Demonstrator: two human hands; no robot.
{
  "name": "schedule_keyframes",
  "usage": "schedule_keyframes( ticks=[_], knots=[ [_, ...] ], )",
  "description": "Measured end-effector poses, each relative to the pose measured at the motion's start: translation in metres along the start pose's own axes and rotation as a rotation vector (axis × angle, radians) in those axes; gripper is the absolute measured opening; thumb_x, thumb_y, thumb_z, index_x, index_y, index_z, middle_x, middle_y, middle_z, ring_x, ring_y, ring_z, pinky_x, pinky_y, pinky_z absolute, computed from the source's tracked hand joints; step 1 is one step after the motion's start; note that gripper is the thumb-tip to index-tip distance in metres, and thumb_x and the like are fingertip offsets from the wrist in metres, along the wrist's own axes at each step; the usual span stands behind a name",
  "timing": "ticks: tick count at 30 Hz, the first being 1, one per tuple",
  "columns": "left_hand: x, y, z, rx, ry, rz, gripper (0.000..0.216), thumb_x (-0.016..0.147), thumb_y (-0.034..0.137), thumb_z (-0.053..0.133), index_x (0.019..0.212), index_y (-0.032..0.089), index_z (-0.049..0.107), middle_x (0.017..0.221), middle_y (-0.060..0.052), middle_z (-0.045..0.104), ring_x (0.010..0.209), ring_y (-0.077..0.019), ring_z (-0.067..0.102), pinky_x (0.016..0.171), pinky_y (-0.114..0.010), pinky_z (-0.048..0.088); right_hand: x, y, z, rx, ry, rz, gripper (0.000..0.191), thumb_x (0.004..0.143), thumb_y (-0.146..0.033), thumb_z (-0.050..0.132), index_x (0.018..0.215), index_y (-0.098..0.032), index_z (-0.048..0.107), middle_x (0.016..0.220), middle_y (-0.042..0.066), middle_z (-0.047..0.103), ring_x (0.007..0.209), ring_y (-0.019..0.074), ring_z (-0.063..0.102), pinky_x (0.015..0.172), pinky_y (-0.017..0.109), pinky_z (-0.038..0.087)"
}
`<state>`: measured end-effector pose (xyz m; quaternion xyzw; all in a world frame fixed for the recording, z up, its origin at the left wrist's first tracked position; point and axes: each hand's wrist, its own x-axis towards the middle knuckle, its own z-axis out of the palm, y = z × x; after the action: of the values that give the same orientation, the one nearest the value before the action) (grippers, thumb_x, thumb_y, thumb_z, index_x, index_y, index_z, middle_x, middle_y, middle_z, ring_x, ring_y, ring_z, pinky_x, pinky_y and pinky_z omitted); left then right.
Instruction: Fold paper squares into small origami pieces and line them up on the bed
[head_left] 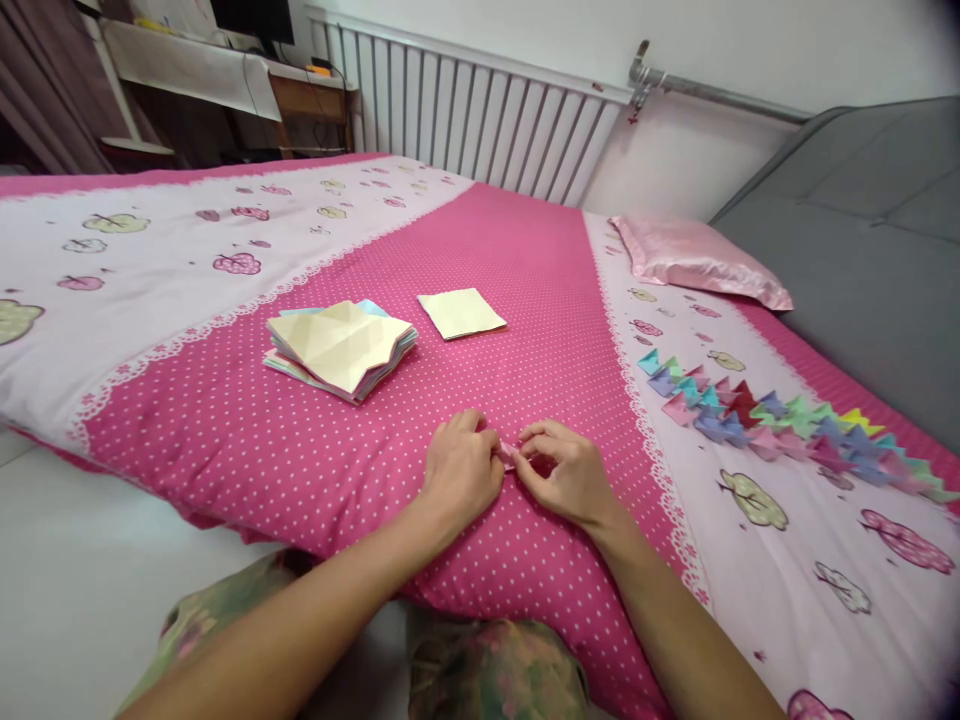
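A small piece of pink paper [508,457] is held between the left hand [463,458] and the right hand [565,472], low over the near edge of the bed [525,250]. It is pinched at one side by the left hand, with the fingers curled, and at the other by the right hand, between thumb and fingertips. Most of the paper is covered, so its exact shape cannot be told.

Beyond the left hand, a loose pile of creased sheets [341,345] is topped by a pale yellow one. Just to its right, a flat pale yellow square [463,313] is laid on the dotted pink cloth. On the right side, many small folded boats [791,440] are set close together in slanting rows, in blue, green, pink, red and yellow. A pink pillow [705,262] is placed near the grey headboard [862,200].
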<state>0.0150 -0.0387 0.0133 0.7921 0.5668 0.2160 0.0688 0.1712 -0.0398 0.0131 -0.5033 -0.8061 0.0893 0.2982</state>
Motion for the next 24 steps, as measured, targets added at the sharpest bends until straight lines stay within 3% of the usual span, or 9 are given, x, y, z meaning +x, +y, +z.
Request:
schedule_keyframes(
  ticks=[11, 24],
  knots=[
    [-0.003, 0.007, -0.002, 0.018, -0.061, 0.019, 0.018, 0.076, 0.018, 0.045, 0.078, 0.015, 0.064, 0.092, -0.010, 0.055, 0.088, -0.0228, 0.050, 0.077, -0.036, 0.041, -0.008, -0.012, 0.008, -0.152, -0.056, 0.172, 0.014, 0.072, -0.027, 0.057, 0.069, -0.024, 0.069, 0.089, 0.000, 0.068, 0.072, 0.0159, 0.062, 0.061, 0.027, 0.046],
    [-0.007, 0.011, -0.014, 0.190, -0.049, -0.002, 0.017, 0.076, 0.021, 0.048, 0.078, 0.016, 0.064, 0.088, -0.011, 0.057, 0.088, -0.0247, 0.049, 0.080, -0.040, 0.036, -0.013, -0.016, 0.018, -0.247, -0.009, 0.163, 0.011, 0.073, -0.020, 0.056, 0.068, -0.022, 0.066, 0.081, 0.003, 0.065, 0.061, 0.0138, 0.056, 0.050, 0.026, 0.038]
  ],
)
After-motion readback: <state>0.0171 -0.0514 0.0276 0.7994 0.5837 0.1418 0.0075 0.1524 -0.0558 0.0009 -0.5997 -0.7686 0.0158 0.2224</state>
